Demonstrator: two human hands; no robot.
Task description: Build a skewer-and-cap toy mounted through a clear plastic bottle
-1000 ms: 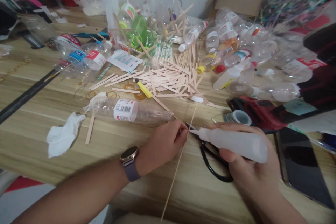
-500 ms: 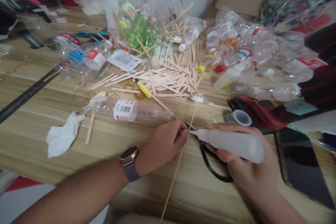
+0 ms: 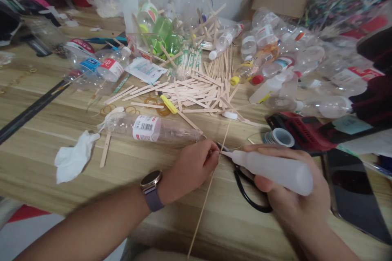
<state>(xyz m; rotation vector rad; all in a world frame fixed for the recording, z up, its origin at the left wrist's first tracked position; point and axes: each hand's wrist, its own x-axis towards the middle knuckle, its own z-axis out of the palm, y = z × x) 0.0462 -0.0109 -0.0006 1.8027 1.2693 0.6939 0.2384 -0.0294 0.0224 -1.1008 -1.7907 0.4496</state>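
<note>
My left hand (image 3: 191, 167), wearing a watch, pinches its thumb and fingers at a thin wooden skewer (image 3: 202, 212). The skewer slants from the table's middle toward the front edge. My right hand (image 3: 301, 200) is wrapped round a translucent white squeeze bottle (image 3: 275, 171), tilted on its side. Its narrow nozzle tip meets the skewer right at my left fingertips. Beneath, a pair of scissors (image 3: 249, 197) with black handles lies partly hidden by the bottle and right hand. Just beyond my left hand lies a clear plastic bottle (image 3: 174, 129) with a white label.
Flat wooden sticks (image 3: 196, 94) lie heaped in the middle, near a yellow-handled tool (image 3: 168, 103). Plastic bottles crowd the back and right. A red-and-black power tool (image 3: 301, 130), a spool (image 3: 281, 137) and a phone (image 3: 355, 191) are at right; a crumpled tissue (image 3: 75, 157) is at left.
My right hand and the squeeze bottle have shifted slightly right and down, the nozzle still at the skewer. My left hand has hardly moved.
</note>
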